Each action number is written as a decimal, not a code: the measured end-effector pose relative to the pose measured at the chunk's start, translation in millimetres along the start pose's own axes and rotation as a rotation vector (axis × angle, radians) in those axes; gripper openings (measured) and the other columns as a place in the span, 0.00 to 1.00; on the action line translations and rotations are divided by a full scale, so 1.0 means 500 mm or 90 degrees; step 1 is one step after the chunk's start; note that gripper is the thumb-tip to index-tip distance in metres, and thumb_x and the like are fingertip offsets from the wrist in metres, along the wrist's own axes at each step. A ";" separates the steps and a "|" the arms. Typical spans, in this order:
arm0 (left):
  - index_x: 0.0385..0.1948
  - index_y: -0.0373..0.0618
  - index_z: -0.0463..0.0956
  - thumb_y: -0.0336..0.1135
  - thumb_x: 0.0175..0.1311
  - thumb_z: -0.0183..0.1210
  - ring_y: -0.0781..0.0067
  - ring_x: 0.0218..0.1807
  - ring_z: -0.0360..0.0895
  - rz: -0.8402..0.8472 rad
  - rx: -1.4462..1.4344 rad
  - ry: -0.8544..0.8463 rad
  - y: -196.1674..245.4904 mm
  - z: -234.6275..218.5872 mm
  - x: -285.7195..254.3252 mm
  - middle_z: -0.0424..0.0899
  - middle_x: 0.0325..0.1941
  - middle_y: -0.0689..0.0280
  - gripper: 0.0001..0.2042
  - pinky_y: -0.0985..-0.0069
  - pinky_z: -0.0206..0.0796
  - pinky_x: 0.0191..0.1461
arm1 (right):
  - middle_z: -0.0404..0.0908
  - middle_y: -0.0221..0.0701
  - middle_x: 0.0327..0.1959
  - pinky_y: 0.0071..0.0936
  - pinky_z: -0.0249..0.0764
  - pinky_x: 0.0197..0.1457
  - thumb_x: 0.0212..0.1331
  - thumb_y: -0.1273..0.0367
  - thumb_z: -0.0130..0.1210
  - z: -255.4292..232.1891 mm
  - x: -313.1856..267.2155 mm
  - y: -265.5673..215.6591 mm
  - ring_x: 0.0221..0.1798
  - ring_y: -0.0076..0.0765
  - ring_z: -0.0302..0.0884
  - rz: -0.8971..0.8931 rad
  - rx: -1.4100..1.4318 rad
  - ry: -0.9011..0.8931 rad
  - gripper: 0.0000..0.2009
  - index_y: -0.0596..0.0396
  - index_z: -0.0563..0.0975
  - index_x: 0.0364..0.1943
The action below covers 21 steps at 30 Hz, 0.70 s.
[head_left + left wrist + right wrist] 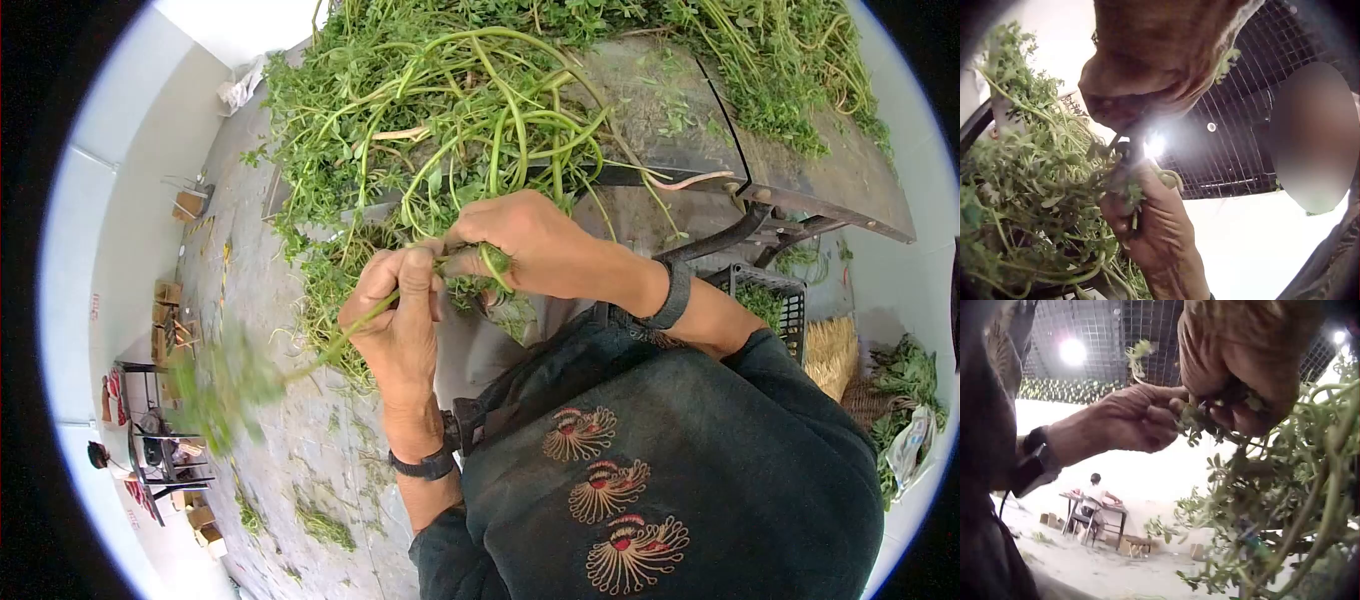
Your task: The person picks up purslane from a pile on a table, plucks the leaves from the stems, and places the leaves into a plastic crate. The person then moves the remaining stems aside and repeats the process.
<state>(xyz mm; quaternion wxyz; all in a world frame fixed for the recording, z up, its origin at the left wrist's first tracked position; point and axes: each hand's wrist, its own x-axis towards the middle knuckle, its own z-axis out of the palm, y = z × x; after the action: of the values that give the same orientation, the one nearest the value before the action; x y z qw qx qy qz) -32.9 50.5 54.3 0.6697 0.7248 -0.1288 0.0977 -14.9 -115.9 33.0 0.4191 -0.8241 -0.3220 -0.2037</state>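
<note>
In the head view my left hand [395,315] pinches a green plant stem [335,350] between thumb and fingers. The stem runs down to the left and ends in a motion-blurred leafy top [225,385]. Right beside it, my right hand [530,245] grips a short bent piece of green stem [494,268] with small leaves at the fingertips. The two hands meet at the fingers, in front of a big heap of leafy stems [430,130]. In the right wrist view small leaves [1194,428] hang below the joined fingers, which partly hide the stem.
The heap covers much of a dark table [640,110] and hangs over its near edge. More greens [790,70] lie at the far right. A black crate [790,300] stands below the table. Loose sprigs [325,525] litter the floor. Another person [1092,500] sits at a distant table.
</note>
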 end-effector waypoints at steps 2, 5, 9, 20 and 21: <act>0.32 0.35 0.77 0.35 0.64 0.54 0.88 0.15 0.58 0.017 -0.001 0.029 -0.005 -0.011 0.001 0.69 0.17 0.73 0.10 0.88 0.48 0.16 | 0.75 0.35 0.25 0.35 0.69 0.30 0.47 0.70 0.60 0.006 -0.003 0.025 0.30 0.45 0.75 -0.004 -0.072 -0.018 0.07 0.56 0.76 0.30; 0.32 0.35 0.74 0.35 0.65 0.52 0.89 0.14 0.52 -0.008 -0.266 0.079 -0.013 -0.069 0.015 0.65 0.16 0.74 0.10 0.88 0.43 0.15 | 0.75 0.35 0.27 0.36 0.71 0.32 0.46 0.71 0.60 -0.010 -0.005 0.070 0.32 0.46 0.76 0.067 -0.203 -0.041 0.08 0.54 0.77 0.32; 0.33 0.36 0.72 0.34 0.66 0.51 0.89 0.12 0.48 -0.004 -0.332 0.192 0.003 -0.120 0.025 0.65 0.17 0.73 0.09 0.88 0.38 0.13 | 0.78 0.35 0.26 0.33 0.72 0.32 0.48 0.71 0.59 -0.034 0.000 0.108 0.31 0.44 0.77 0.077 -0.291 0.012 0.05 0.55 0.78 0.30; 0.34 0.35 0.77 0.35 0.65 0.53 0.88 0.10 0.53 -0.165 -0.330 0.012 -0.023 -0.032 0.014 0.70 0.14 0.72 0.11 0.89 0.42 0.11 | 0.80 0.30 0.25 0.23 0.70 0.31 0.55 0.64 0.60 -0.015 0.027 -0.031 0.27 0.22 0.76 0.208 0.273 -0.118 0.11 0.59 0.79 0.31; 0.34 0.35 0.77 0.35 0.65 0.53 0.88 0.10 0.53 -0.166 -0.329 0.013 -0.022 -0.030 0.012 0.70 0.14 0.72 0.11 0.89 0.42 0.11 | 0.80 0.30 0.25 0.23 0.70 0.31 0.55 0.64 0.60 -0.008 0.026 -0.033 0.27 0.22 0.76 0.209 0.274 -0.119 0.11 0.59 0.79 0.31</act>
<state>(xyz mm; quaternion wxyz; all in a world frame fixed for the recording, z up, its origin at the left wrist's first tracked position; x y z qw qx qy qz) -23.1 65.8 46.8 0.8404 0.5395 -0.0484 -0.0181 -17.6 -107.6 52.3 0.5804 -0.7723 -0.2576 0.0168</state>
